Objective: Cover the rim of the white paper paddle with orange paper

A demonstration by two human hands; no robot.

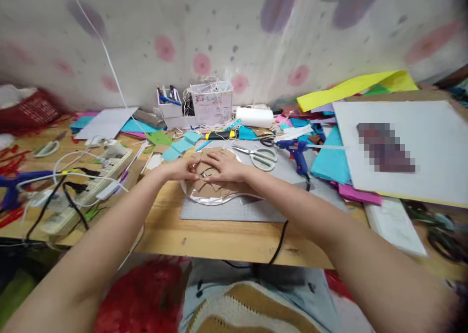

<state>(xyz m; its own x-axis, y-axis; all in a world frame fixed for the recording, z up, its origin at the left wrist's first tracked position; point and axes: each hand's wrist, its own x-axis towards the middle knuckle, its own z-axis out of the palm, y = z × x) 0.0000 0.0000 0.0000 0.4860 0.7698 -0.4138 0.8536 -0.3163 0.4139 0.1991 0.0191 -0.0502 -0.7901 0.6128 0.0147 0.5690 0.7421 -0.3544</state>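
Note:
Both my hands rest on a pile of brown cardboard pieces [210, 186] stacked on a round silvery plate [214, 200], which lies on a grey cutting mat [234, 208]. My left hand [182, 169] lies on the left side of the pile, fingers curled down and pressing the cardboard. My right hand [224, 167] lies flat on the right side, fingers stretched across the pieces and touching the left hand's fingertips.
Scissors [260, 157] and a blue glue gun [299, 156] lie just beyond the mat. A power strip [91, 184] with cables sits at left. Coloured paper [331, 160] and a white board [405, 147] fill the right. Pen holders [170, 104] and a box [212, 101] stand by the wall.

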